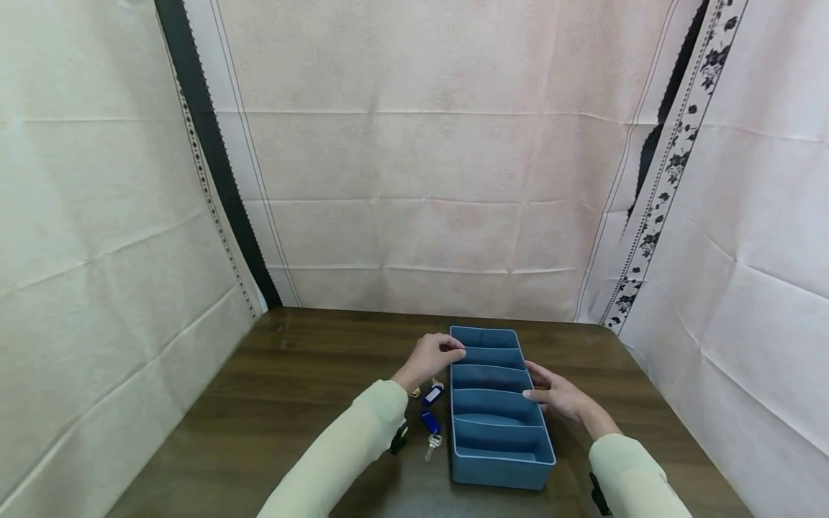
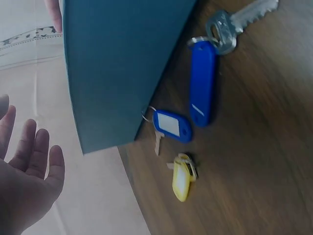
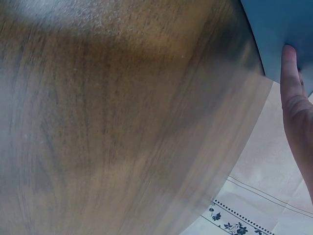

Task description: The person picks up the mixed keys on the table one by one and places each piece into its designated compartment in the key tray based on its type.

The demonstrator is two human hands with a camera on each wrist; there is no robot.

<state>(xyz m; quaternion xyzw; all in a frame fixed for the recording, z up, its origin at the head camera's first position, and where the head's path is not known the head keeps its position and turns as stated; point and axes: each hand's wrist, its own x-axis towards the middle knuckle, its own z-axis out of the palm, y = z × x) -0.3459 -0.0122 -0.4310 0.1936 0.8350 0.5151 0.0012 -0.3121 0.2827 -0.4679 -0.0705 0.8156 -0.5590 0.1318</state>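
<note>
A long blue divided box (image 1: 500, 473) stands on the table, with several compartments in a row. Above its left rim, toward the far end, my left hand (image 1: 432, 357) hovers with loosely bent fingers and nothing visible in them. The left wrist view has that hand (image 2: 32, 178) beside the box wall. My right hand (image 1: 562, 397) rests along the box's right side, thumb at the rim; in the right wrist view a straight finger (image 3: 290, 73) touches the outer wall. Left of the box lie two blue-tagged keys (image 2: 201, 83) (image 2: 171, 126) and a yellow-tagged key (image 2: 181, 181).
The dark wooden table (image 1: 259, 424) has its far edge just behind the box. Pale cloth (image 1: 414, 158) with folds hangs at the back and on both sides; its right panel carries a black floral border (image 1: 676, 165).
</note>
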